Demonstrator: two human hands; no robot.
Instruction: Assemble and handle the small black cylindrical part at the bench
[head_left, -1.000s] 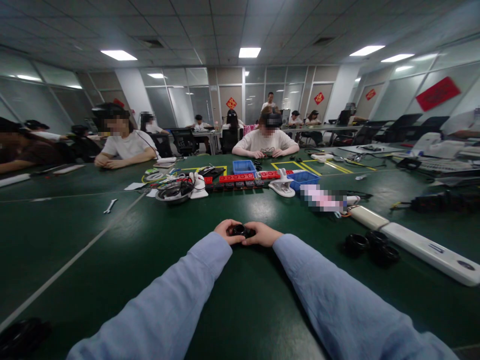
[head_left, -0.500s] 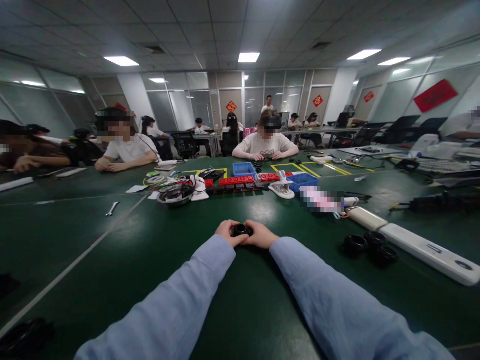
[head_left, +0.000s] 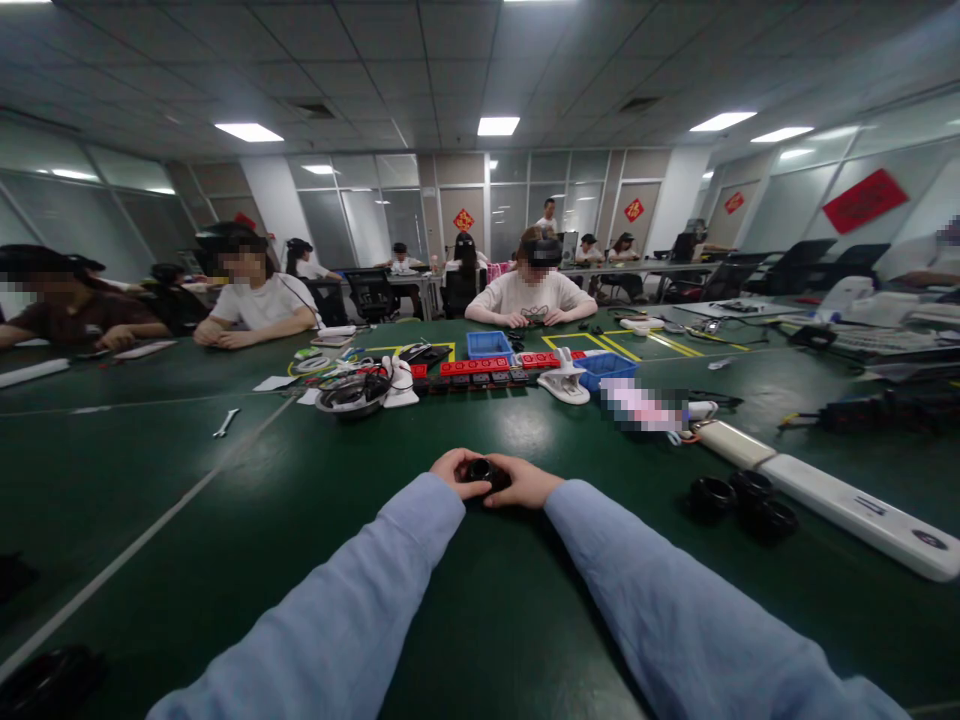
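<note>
Fingers [head_left: 459, 461] of left hand [head_left: 452, 472] and right hand [head_left: 526, 483] clenched together round small black round part [head_left: 481, 469]: glossy, hollow-centred, low over green surface [head_left: 300, 520], well left of black rings [head_left: 742, 495]. Red blocks [head_left: 480, 365] lie far beyond those rings, leftward. Grip unchanged since half a second ago; hands barely shifted.

The green table [head_left: 225, 520] carries three black rings [head_left: 750, 487] and a long white bar [head_left: 847, 505] at three o'clock, a wrench [head_left: 224, 422] at ten, blue bins [head_left: 489, 345] at twelve.
</note>
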